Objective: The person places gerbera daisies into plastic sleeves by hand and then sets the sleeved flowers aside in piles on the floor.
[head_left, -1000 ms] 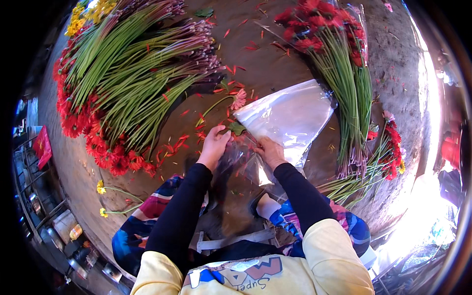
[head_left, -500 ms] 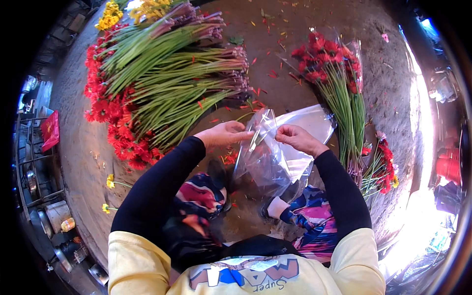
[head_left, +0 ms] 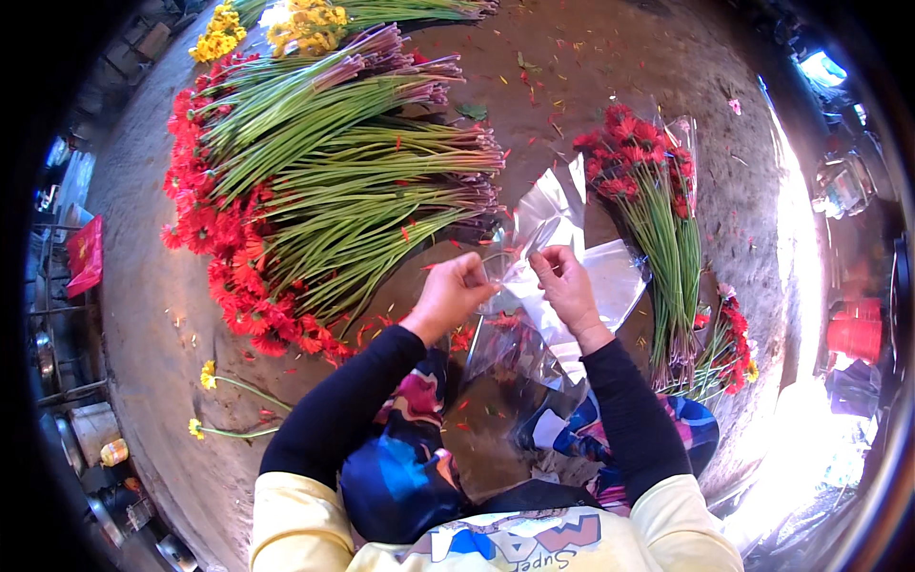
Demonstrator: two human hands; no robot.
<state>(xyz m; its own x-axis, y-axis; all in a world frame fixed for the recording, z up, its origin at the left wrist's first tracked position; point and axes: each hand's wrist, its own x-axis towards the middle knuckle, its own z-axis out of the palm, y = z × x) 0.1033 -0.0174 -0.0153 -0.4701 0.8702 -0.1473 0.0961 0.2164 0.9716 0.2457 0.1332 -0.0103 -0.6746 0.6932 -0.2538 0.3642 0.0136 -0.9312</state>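
Note:
A clear plastic sleeve [head_left: 519,338] hangs in front of my knees, its upper part catching white glare. My left hand [head_left: 450,296] pinches its edge on the left, thumb against fingers. On the right side, my right hand [head_left: 569,291] grips the plastic between thumb and bent fingers. More clear sleeves [head_left: 615,276] lie flat on the floor just past my right hand. A big pile of red gerbera flowers [head_left: 381,176] spreads to the left, stems pointing right. Wrapped bunches of red flowers [head_left: 658,200] lie to the right, heads pointing away.
Yellow flowers [head_left: 310,27] lie at the far left, and two loose yellow ones [head_left: 208,375] rest by my left elbow. A smaller red bunch [head_left: 734,343] is near my right arm. Metal shelving [head_left: 71,315] lines the left rim. Petals dot the concrete floor [head_left: 591,57].
Both hands have shifted slightly, the left lower and wrist turned upward. The plastic has been raised and spread, its bright part now extending beyond my hands. My view has tilted a little.

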